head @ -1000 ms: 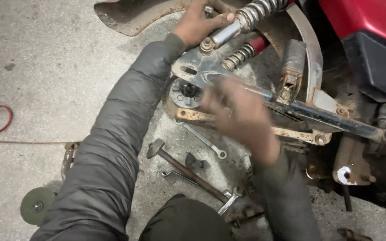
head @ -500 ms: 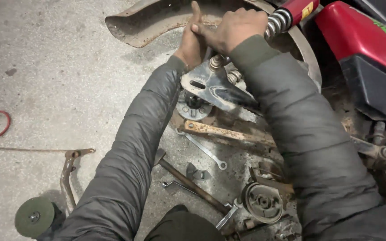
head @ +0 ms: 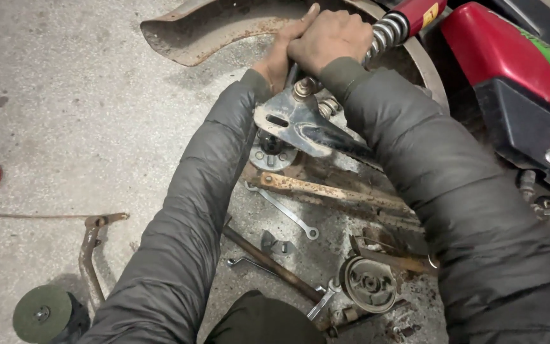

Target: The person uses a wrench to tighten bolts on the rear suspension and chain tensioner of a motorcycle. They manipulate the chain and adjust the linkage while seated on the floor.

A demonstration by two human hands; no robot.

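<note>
Rusty metal fills the middle of the view: a curved mudguard [head: 224, 28] lies on the concrete floor [head: 65, 114] at the top, and a brown flat bar [head: 326, 189] lies across below the arms. Both hands meet at the lower end of a chrome coil shock absorber [head: 386, 32]. The right hand [head: 329, 39] has its fingers wrapped tight around the shock's lower end; the left hand [head: 281, 54] presses against it from the side, fingers closed on the same part. Just below them sits a grey swingarm bracket [head: 297, 124] with a bolt. A small yellow rectangular label [head: 429, 14] sits on the shock's red upper body, beside the red side panel [head: 510, 57]. A thin spanner [head: 284, 213] lies under the bar, a hammer [head: 272, 262] lower, a round green disc [head: 42, 313] at bottom left.
</note>
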